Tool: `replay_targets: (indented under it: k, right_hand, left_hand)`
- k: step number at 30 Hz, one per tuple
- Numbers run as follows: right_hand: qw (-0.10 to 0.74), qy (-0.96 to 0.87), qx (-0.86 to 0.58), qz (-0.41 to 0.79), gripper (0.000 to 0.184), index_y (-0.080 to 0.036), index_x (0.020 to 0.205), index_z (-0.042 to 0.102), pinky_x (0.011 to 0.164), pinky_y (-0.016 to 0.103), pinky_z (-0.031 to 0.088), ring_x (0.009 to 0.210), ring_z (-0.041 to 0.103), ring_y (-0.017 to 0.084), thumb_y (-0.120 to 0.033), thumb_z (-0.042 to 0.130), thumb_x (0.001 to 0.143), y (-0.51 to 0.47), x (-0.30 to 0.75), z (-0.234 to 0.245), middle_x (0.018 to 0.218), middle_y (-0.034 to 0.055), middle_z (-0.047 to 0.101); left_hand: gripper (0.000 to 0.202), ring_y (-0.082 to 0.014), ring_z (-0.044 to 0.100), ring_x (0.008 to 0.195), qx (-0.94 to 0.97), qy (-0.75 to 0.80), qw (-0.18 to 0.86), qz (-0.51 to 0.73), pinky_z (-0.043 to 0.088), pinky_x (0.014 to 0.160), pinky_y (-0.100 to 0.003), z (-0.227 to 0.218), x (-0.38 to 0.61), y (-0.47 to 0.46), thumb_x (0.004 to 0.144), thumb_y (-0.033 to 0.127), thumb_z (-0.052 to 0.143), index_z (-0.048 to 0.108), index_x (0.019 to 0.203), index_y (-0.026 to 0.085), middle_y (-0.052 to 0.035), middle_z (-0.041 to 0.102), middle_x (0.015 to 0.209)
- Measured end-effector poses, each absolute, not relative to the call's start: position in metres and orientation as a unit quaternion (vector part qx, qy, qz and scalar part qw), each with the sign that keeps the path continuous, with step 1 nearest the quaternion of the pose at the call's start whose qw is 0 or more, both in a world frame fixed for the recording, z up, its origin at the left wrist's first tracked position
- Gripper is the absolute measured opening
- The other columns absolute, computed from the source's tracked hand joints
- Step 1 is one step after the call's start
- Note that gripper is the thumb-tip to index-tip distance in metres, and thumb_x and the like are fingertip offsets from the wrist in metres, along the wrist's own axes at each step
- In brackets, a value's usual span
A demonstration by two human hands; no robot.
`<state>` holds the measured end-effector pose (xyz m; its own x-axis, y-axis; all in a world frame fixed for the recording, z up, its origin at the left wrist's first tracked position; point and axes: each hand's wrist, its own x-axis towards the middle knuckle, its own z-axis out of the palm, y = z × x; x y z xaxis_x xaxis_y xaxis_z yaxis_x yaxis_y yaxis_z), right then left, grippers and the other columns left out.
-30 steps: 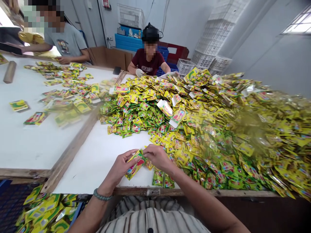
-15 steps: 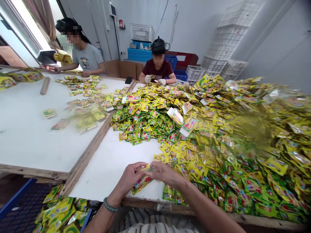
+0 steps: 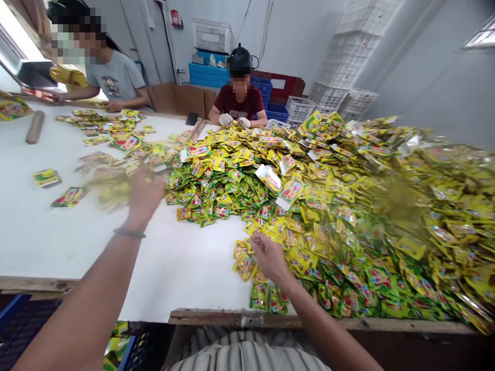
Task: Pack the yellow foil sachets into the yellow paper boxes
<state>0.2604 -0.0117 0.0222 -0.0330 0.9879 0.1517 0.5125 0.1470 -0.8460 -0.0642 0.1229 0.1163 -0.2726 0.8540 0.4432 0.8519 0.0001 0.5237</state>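
The worktop (image 3: pixel 193 278) carries a sachet heap (image 3: pixel 348 226) at right, reaching the near edge. Cartons (image 3: pixel 101 158) lie left, toward the far edge. Left hand (image 3: pixel 147 190): blurred, beside cartons; grip cannot be determined. Right hand (image 3: pixel 269 255): fingers narrowly curled, beside loose sachets (image 3: pixel 244 266) toward the near edge; contents indeterminable.

L grip (image 3: pixel 146 191) blurry; R window (image 3: pixel 482 36) bright.

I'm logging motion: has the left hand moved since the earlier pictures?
Yes, forward and leftward: the left hand, earlier right of the wooden divider, now overlaps it.
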Motion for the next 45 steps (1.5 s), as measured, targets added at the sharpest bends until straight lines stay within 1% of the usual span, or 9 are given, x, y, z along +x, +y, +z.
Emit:
replay_targets:
  k: [6,13,19,22,25,30,33,37,45]
  right_hand:
    - [0.265,-0.742,-0.597,0.152,0.018,-0.018,0.09,0.065,0.068,0.026,0.042,0.072,0.061,0.017,-0.019,0.047,0.089,-0.002,0.285,0.029,0.082,0.0044,0.07]
    - [0.08,-0.831,-0.535,0.131,0.029,-0.017,0.111,0.065,0.085,0.033,0.042,0.102,0.06,0.025,-0.024,0.061,0.083,0.027,0.257,0.039,0.105,0.0118,0.07]
    - [-0.019,-0.826,-0.545,0.143,0.033,-0.014,0.098,0.068,0.075,0.033,0.042,0.089,0.062,0.026,-0.034,0.076,0.073,0.023,0.244,0.023,0.094,0.0141,0.069]
    - [0.028,-0.819,-0.551,0.157,0.024,-0.016,0.076,0.068,0.071,0.029,0.039,0.082,0.06,0.022,-0.038,0.076,0.073,0.019,0.254,0.015,0.083,0.0096,0.068]
    - [0.184,-0.784,-0.565,0.18,0.026,-0.017,0.064,0.064,0.071,0.028,0.038,0.079,0.057,0.019,-0.038,0.072,0.077,0.016,0.267,0.014,0.076,0.0063,0.065]
    - [0.411,-0.627,-0.587,0.308,0.03,-0.02,0.078,0.062,0.056,0.026,0.035,0.06,0.046,0.015,-0.05,0.06,0.082,0.013,0.273,0.029,0.062,-0.001,0.052]
    - [0.447,-0.539,-0.556,0.448,0.039,-0.021,0.083,0.057,0.045,0.024,0.027,0.047,0.032,0.01,-0.058,0.063,0.074,0.014,0.264,0.038,0.054,-0.0064,0.039]
    - [0.448,-0.504,-0.54,0.503,0.044,-0.021,0.085,0.056,0.042,0.023,0.029,0.043,0.031,0.008,-0.057,0.071,0.064,0.012,0.253,0.036,0.052,-0.0079,0.037]
    - [0.484,-0.442,-0.564,0.503,0.046,-0.022,0.079,0.047,0.045,0.026,0.042,0.047,0.043,0.011,-0.058,0.072,0.062,-0.007,0.25,0.03,0.059,-0.0057,0.045]
  left_hand:
    - [0.053,-0.036,0.063,0.104,0.651,0.75,0.101,0.069,0.05,0.081,-0.041,0.038,-0.012,0.095,0.084,0.041,0.053,0.053,0.129,0.013,-0.0185,0.067,0.115]
    - [0.029,-0.0318,0.058,0.103,0.734,0.653,0.038,0.184,0.044,0.091,-0.041,0.016,0.052,0.051,0.086,0.033,0.051,0.066,0.104,0.015,-0.0154,0.067,0.103]
    - [0.043,-0.0356,0.053,0.109,0.638,0.722,0.078,0.255,0.043,0.088,-0.044,0.017,0.054,0.075,0.081,0.036,0.057,0.058,0.117,0.011,-0.0203,0.061,0.112]
    - [0.025,-0.036,0.054,0.111,0.634,0.704,0.152,0.282,0.04,0.091,-0.044,0.019,0.042,0.093,0.078,0.027,0.059,0.067,0.099,0.017,-0.017,0.067,0.105]
    - [0.015,-0.0335,0.061,0.1,0.62,0.69,0.208,0.311,0.043,0.085,-0.041,0.024,0.036,0.097,0.079,0.025,0.056,0.069,0.084,0.019,-0.0126,0.071,0.086]
    - [0.038,-0.0253,0.069,0.077,0.588,0.628,0.357,0.364,0.05,0.07,-0.035,0.025,0.045,0.065,0.08,0.045,0.055,0.066,0.103,0.015,-0.0086,0.073,0.078]
    - [0.049,-0.0218,0.069,0.066,0.546,0.563,0.496,0.372,0.052,0.061,-0.031,0.019,0.058,0.033,0.074,0.053,0.062,0.065,0.102,0.013,-0.0075,0.073,0.072]
    - [0.042,-0.0161,0.067,0.062,0.406,0.477,0.668,0.402,0.051,0.059,-0.025,0.014,0.072,0.003,0.064,0.046,0.076,0.065,0.092,0.016,-0.0032,0.071,0.071]
    - [0.038,-0.0138,0.061,0.058,0.4,0.475,0.668,0.409,0.047,0.058,-0.025,0.022,0.082,-0.007,0.06,0.042,0.077,0.068,0.084,0.015,-0.0023,0.069,0.068]
